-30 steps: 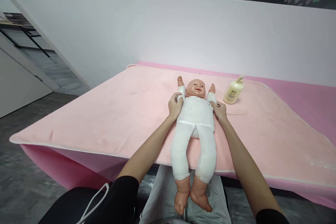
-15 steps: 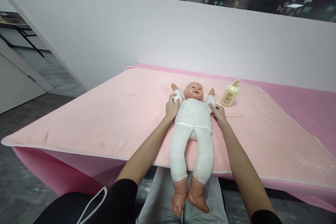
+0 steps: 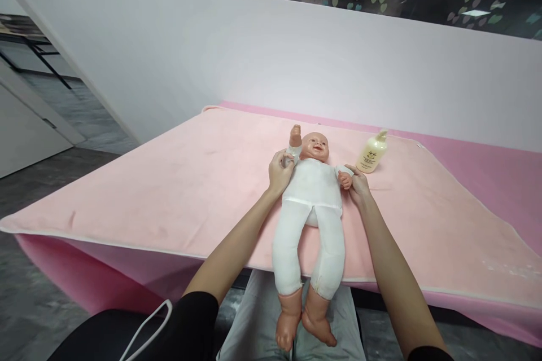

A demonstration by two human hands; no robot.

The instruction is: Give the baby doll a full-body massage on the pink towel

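A baby doll [image 3: 312,183] with a white cloth body lies face up, its head away from me and its feet hanging over the table's near edge. My left hand [image 3: 280,172] is closed around the doll's arm on the left, which points up beside the head. On the other side, my right hand [image 3: 358,181] grips the doll's other arm near the elbow, and that forearm is bent down towards the doll's side. Just beyond my right hand stands a pale yellow pump bottle [image 3: 371,152].
A pink blanket [image 3: 169,175] covers most of the table, over a darker pink cover [image 3: 474,175]. A white wall [image 3: 296,56] rises behind it, with a dark window [image 3: 415,0] above. A white cord [image 3: 148,330] loops by my left sleeve.
The doll's left-side arm has turned upright and inward towards its head. Its right-side forearm has swung from pointing up to pointing down, my right hand moving slightly outward with it.
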